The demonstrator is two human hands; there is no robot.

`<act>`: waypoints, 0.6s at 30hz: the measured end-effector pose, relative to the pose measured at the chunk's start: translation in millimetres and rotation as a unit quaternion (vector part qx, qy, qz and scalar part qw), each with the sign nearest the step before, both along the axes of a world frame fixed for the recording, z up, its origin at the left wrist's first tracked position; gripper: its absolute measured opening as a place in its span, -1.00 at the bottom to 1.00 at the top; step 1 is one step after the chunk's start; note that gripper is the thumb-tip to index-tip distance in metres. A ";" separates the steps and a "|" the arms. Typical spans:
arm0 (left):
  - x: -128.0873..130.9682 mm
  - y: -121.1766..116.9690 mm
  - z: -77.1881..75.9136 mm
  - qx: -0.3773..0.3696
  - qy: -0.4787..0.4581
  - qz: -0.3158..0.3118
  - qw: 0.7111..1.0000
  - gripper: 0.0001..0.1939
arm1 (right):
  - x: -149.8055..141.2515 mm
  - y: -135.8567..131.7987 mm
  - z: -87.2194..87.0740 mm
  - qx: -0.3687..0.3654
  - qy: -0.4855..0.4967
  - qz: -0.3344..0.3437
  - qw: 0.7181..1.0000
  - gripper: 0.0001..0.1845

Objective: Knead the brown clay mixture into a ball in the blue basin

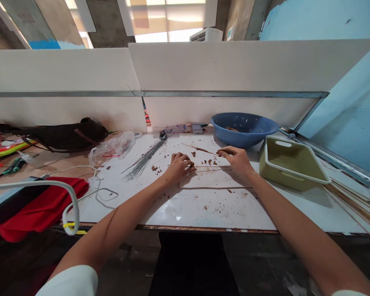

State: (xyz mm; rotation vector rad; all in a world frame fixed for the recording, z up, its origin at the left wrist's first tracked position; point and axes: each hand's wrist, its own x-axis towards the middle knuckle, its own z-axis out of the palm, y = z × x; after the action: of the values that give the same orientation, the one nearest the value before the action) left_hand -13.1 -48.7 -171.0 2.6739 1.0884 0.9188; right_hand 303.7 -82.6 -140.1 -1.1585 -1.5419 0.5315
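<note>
In the head view my left hand [179, 165] rests low over the white tabletop, its fingers curled down around a small brown lump, only partly visible. A thin brown stick [212, 166] runs right from those fingers along the table. My right hand [236, 158] is closed in a pinch at the near end of another thin stick [200, 149], which has a rough brown coating along its middle and slants away to the left. Brown crumbs and flakes [210, 162] lie between and around both hands. Closer to me, a longer brown stick [216, 188] lies crosswise.
A blue basin [245, 129] stands behind my right hand, beside an olive bin [296, 164]. Long thin sticks [354, 201] lie far right. Left are a bundle of grey wires [144, 160], a plastic bag [114, 148], a white cable [75, 205] and red cloth [43, 205].
</note>
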 end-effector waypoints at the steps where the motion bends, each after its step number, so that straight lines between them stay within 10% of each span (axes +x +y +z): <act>1: 0.1 0.0 -0.7 0.002 0.001 -0.006 1.000 -0.83 | -0.4 0.6 -0.5 -0.004 0.015 0.001 1.000 -0.50; 18: 3.3 -7.5 3.4 -0.014 0.013 -0.030 0.999 -0.82 | 4.8 1.4 15.5 -0.134 0.348 0.207 0.904 -0.32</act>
State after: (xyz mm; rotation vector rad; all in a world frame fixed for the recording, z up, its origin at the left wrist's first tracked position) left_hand -9.8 -56.2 -167.6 2.6883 1.0125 0.8548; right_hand 308.6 -81.2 -124.6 -0.6960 -1.0874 1.3218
